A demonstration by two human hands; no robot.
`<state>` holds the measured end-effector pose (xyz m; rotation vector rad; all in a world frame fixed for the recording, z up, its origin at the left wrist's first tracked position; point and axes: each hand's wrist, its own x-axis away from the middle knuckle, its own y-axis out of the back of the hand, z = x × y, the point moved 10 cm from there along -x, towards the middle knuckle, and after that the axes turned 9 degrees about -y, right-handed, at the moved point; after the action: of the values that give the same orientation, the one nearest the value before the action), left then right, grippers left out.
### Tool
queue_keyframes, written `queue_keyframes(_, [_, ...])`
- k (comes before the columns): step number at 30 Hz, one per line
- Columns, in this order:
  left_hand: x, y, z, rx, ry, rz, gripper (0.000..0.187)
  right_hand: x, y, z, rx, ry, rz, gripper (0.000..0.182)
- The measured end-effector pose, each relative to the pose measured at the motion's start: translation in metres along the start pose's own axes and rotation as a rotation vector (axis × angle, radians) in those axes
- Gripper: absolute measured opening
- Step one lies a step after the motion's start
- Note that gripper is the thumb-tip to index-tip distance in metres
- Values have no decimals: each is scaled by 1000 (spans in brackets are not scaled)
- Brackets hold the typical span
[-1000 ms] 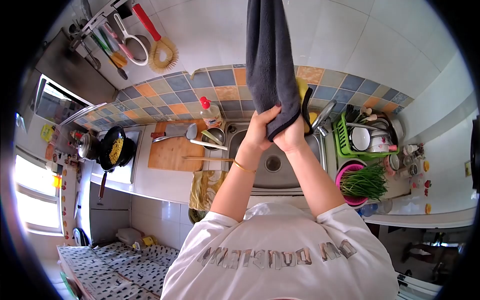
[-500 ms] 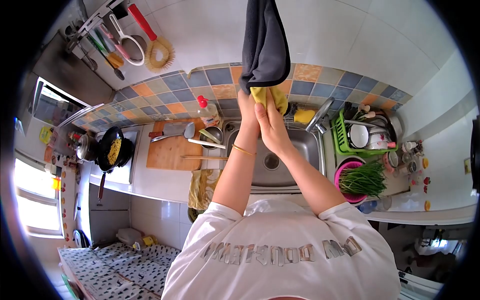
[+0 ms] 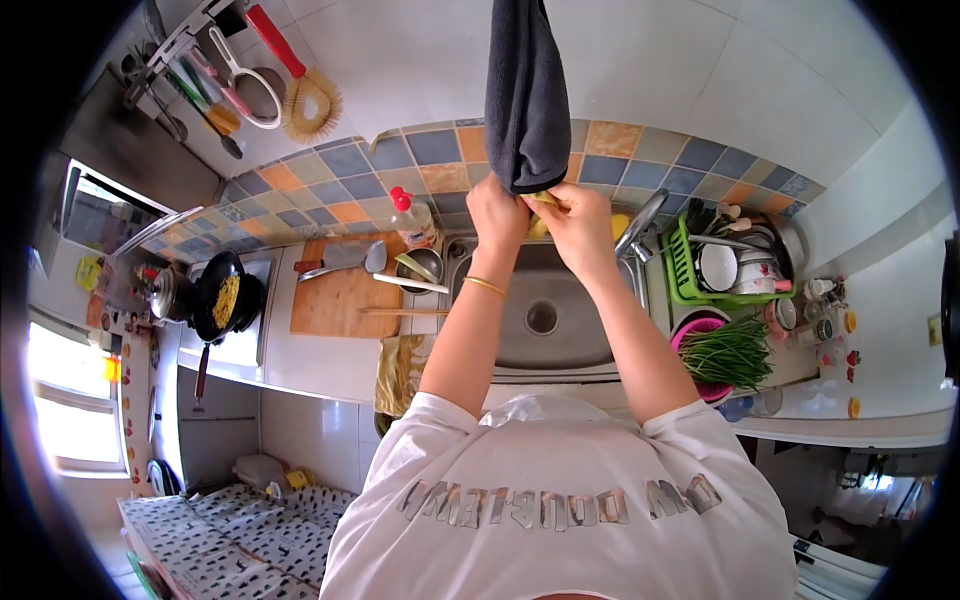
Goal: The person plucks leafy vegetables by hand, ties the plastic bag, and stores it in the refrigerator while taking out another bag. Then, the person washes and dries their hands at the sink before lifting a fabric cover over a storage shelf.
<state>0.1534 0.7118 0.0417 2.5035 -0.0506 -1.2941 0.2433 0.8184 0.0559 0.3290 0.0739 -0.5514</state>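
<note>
A dark grey towel [image 3: 527, 100] with a yellow underside hangs in front of the wall above the sink [image 3: 580, 345]. At its lower edge my left hand [image 3: 497, 212] is closed, its fingers partly hidden against the cloth. Beside it my right hand [image 3: 582, 222] pinches the yellow part of the towel between thumb and fingers. Both hands are over the back of the sink, close together. The faucet [image 3: 645, 222] stands just to the right of my right hand. A yellow sponge is partly covered behind that hand.
Left of the sink are a soap bottle [image 3: 412, 222], a metal bowl [image 3: 420, 262] and a wooden cutting board [image 3: 335, 300] with a spatula. A wok [image 3: 212, 310] with yellow food sits further left. On the right stand a green dish rack [image 3: 682, 275] and green stalks [image 3: 725, 355] in a pink basket.
My hands, pressed together under the towel before, have moved apart slightly. The fingers are now bent in at the towel's lower edge, and less of its yellow side shows.
</note>
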Motion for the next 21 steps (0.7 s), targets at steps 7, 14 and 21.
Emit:
queue_keyframes(7, [20, 6, 20, 5, 116, 81, 53, 17, -14, -56, 22, -25, -36, 33])
queue_keyframes(14, [139, 12, 37, -180, 163, 430, 68, 73, -46, -117, 176, 12, 134, 33])
queue_keyframes(21, [229, 56, -8, 6, 364, 475, 61, 131, -62, -142, 236, 55, 440, 28])
